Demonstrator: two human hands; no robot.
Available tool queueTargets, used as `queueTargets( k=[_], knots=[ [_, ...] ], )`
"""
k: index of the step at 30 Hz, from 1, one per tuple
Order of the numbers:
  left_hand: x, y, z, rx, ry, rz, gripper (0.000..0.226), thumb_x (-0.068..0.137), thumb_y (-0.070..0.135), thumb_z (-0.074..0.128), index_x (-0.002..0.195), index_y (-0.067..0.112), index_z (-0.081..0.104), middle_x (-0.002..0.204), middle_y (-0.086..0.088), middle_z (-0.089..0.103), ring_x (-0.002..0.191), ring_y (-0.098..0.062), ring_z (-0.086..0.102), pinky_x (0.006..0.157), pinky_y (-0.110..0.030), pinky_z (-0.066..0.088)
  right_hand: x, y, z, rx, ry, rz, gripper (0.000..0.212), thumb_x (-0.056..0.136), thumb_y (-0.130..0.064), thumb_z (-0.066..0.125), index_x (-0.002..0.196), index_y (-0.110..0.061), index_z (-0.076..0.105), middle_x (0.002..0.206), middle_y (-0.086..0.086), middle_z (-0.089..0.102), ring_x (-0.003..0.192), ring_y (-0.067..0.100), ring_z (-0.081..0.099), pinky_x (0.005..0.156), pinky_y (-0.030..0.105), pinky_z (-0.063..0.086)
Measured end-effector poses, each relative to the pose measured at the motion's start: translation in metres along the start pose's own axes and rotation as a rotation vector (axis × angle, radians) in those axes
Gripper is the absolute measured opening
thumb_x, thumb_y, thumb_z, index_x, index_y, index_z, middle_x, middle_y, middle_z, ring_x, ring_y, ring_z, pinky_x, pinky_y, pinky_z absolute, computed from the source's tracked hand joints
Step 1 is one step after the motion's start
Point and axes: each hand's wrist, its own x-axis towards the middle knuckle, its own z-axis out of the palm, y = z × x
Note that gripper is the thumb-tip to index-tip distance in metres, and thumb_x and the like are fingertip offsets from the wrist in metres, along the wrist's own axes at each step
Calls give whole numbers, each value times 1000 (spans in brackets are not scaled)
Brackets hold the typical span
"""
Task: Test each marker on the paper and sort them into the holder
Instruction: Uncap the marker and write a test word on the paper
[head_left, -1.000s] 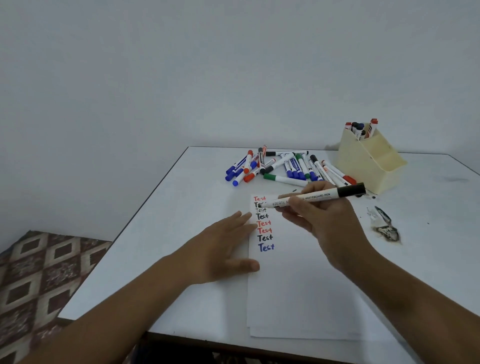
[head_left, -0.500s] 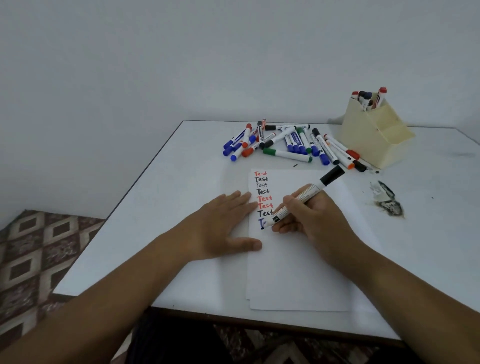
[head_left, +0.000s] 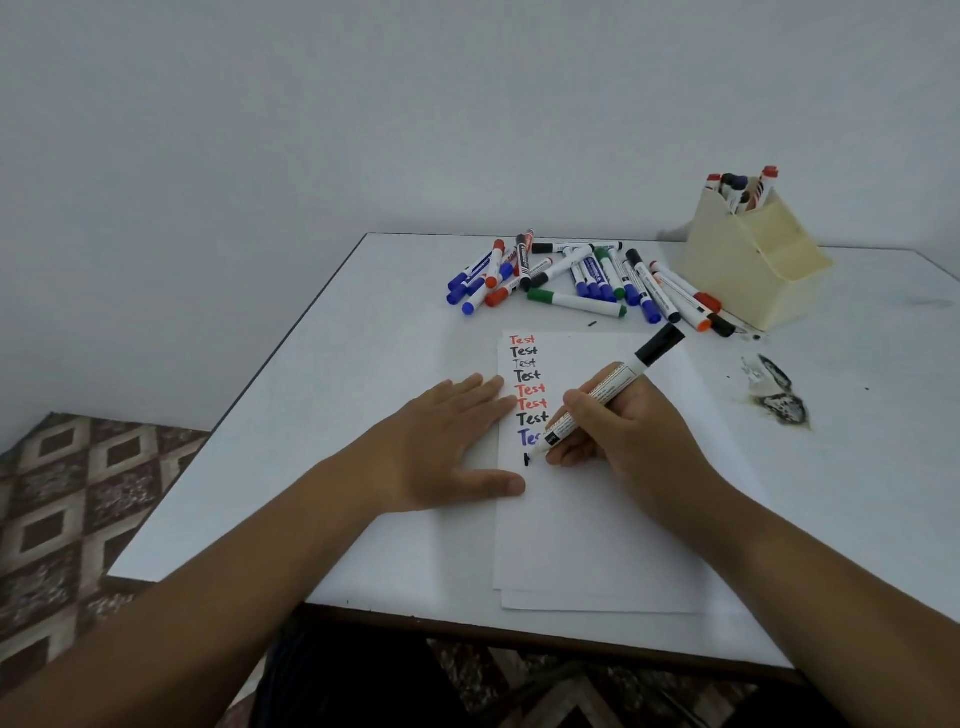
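My right hand (head_left: 618, 431) grips a white marker (head_left: 608, 391) with a black cap on its rear end, tip down on the paper (head_left: 597, 509). A short black stroke shows at the tip, below a column of "Test" words in red, black and blue. My left hand (head_left: 447, 447) lies flat on the paper's left edge, fingers straight. A pile of loose markers (head_left: 582, 278) with blue, red, green and black caps lies behind the paper. The cream holder (head_left: 753, 265) at the back right has several markers standing in its rear compartment.
The white table (head_left: 337, 415) ends close at the front and left, over a patterned floor (head_left: 62, 499). A dark smudge with a crumpled scrap (head_left: 776, 397) lies right of the paper. A plain wall stands behind.
My right hand lowered the marker from above the paper to its surface and started a black stroke under the blue word. The view tilted down. My left hand stayed put.
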Motion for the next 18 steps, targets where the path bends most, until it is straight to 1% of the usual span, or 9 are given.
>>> queueTargets(
  k=[3, 7, 11, 12, 16, 18],
  knots=[
    [0, 0, 1, -1, 3, 4, 106, 71, 92, 28, 158, 36, 7, 164, 16, -4, 148, 1, -11, 123, -29, -3, 0, 1, 0, 53, 1, -2, 21, 101, -18, 59, 94, 0, 66, 80, 15, 76, 76, 35, 75, 78, 47, 62],
    [0, -2, 2, 2, 10, 12, 109, 69, 95, 27, 158, 35, 5, 164, 16, -5, 148, 2, -12, 123, -29, -3, 0, 2, 2, 9, 8, -16, 21, 100, -19, 60, 97, 1, 65, 79, 12, 77, 73, 31, 76, 75, 43, 63],
    [-1, -1, 0, 24, -13, 2, 114, 68, 95, 23, 158, 29, -2, 163, 16, -10, 147, 2, -14, 123, -28, -4, 0, 4, -2, -21, 56, -20, 24, 101, -21, 58, 100, 3, 62, 76, 11, 76, 69, 27, 75, 65, 32, 61],
    [-1, 0, 0, 35, -18, 3, 115, 68, 95, 22, 158, 29, -3, 163, 16, -11, 147, 2, -14, 123, -29, -4, -1, 4, -3, -26, 63, -24, 24, 101, -21, 58, 100, 3, 61, 76, 11, 76, 68, 27, 75, 64, 31, 61],
    [0, -2, 1, 48, -26, 5, 114, 69, 96, 21, 158, 29, -5, 162, 16, -12, 147, 1, -16, 124, -31, -3, -4, 3, -3, -43, 77, -36, 22, 101, -21, 58, 97, 0, 61, 76, 10, 76, 66, 28, 74, 67, 38, 62],
    [0, -2, 1, 48, -24, 5, 111, 71, 94, 24, 158, 30, -4, 162, 16, -12, 147, 2, -15, 124, -30, -3, -4, 3, -2, -96, 70, -36, 23, 101, -22, 58, 92, -2, 64, 73, 8, 76, 65, 27, 74, 70, 41, 63]
  ],
)
